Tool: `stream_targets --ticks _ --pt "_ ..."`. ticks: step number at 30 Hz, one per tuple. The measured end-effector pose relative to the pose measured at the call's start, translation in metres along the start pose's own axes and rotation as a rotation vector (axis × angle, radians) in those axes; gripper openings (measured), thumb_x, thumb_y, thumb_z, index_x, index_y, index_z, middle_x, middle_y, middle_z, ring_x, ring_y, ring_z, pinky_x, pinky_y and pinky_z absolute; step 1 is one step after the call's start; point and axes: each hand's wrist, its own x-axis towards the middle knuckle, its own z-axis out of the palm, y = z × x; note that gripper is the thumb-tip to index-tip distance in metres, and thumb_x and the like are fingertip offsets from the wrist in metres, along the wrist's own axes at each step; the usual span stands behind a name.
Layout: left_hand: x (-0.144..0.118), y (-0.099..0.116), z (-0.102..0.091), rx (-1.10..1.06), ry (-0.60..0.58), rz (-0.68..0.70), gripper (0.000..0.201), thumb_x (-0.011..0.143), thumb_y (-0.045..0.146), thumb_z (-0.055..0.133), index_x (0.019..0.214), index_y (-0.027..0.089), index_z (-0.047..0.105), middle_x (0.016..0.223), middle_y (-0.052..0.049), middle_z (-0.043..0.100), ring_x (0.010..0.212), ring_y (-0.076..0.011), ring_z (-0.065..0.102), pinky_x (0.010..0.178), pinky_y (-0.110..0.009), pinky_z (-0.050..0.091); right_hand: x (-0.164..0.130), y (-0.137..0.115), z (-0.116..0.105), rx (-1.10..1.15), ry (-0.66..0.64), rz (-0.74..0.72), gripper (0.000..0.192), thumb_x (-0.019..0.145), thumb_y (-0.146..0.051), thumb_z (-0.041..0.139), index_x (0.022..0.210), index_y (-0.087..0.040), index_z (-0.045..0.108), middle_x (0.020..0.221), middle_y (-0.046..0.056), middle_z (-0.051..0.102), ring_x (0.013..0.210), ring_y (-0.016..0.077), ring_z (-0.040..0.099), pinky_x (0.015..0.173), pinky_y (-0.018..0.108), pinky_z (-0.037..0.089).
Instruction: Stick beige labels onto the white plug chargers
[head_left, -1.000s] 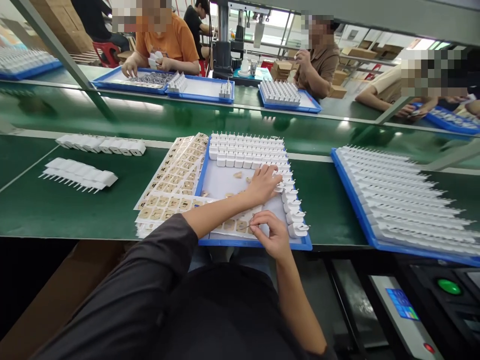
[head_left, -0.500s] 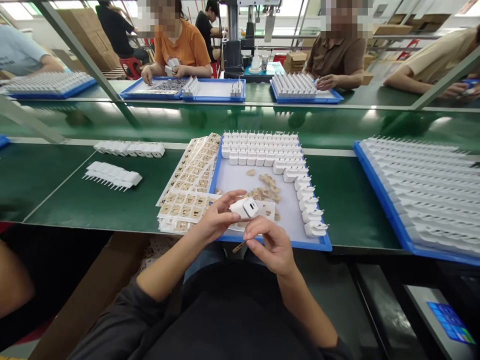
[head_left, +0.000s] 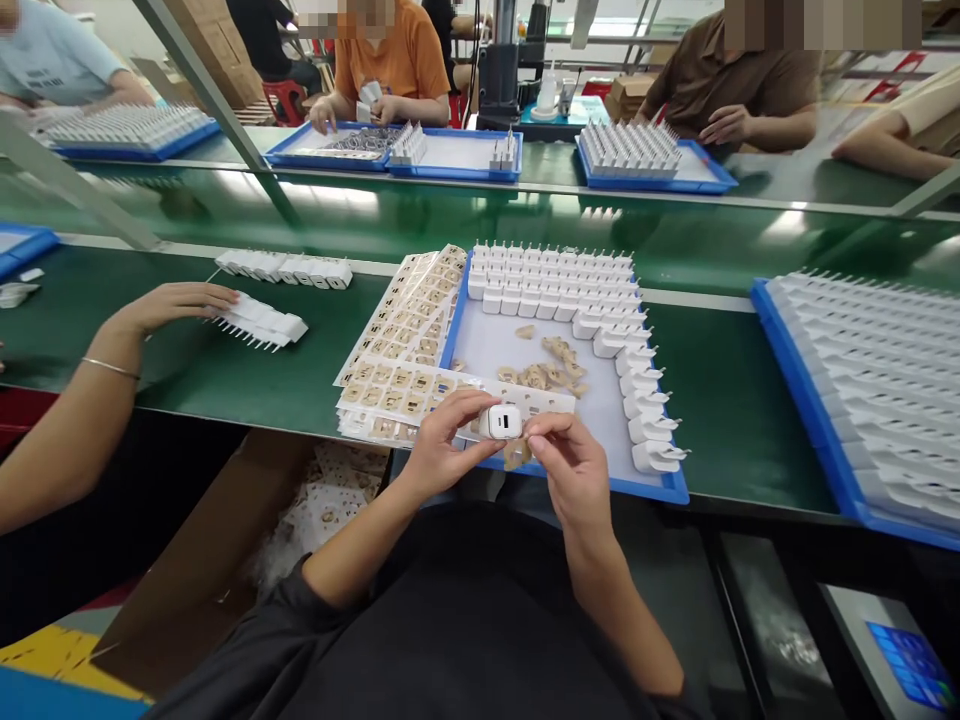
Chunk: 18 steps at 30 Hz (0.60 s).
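Both hands have drawn in closer since a moment ago, and the white charger now sits squarely between them, port face turned up toward the camera, where before it was tilted off to the right. Left hand has it pinched, thumb and fingers closed on its left side, forearm angling up from the lower left with the dark sleeve pushed back near the elbow. Right hand comes in from below, fingertips curled against the charger's right edge, and a small tan sticker hangs just beneath the charger at those fingers; whether it is gripped or only stuck on, I cannot tell. All of this hovers over the near edge of the blue tray, just in front of the sticker sheets. Off to the left, a co-worker's hand now rests on a row of chargers on the green belt.
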Motion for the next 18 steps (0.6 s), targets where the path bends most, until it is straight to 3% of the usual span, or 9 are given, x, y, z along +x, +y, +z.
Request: stream_targets --ticks 4,18 --pt "0.0 0.005 -0.003 0.149 0.018 0.119 0.043 0.083 0.023 0.08 0.124 0.027 0.066 0.116 -0.01 0.069 0.115 -0.0244 0.063 0.098 -0.039 0.055 0.003 -0.004 0.006 -0.067 0.129 0.016 0.003 0.09 -0.028 0.073 0.089 -0.025 0.072 0.086 -0.001 0.068 0.085 0.0156 0.063 0.079 0.028 0.049" --pt "0.004 0.015 -0.005 0.239 0.031 0.177 0.04 0.083 0.023 0.081 0.121 0.025 0.067 0.115 -0.008 0.072 0.11 -0.0224 0.067 0.099 -0.038 0.055 0.007 -0.01 0.017 -0.168 0.133 -0.014 0.003 0.09 -0.027 0.072 0.089 -0.024 0.071 0.087 -0.001 0.069 0.084 0.0149 0.065 0.079 0.027 0.052"
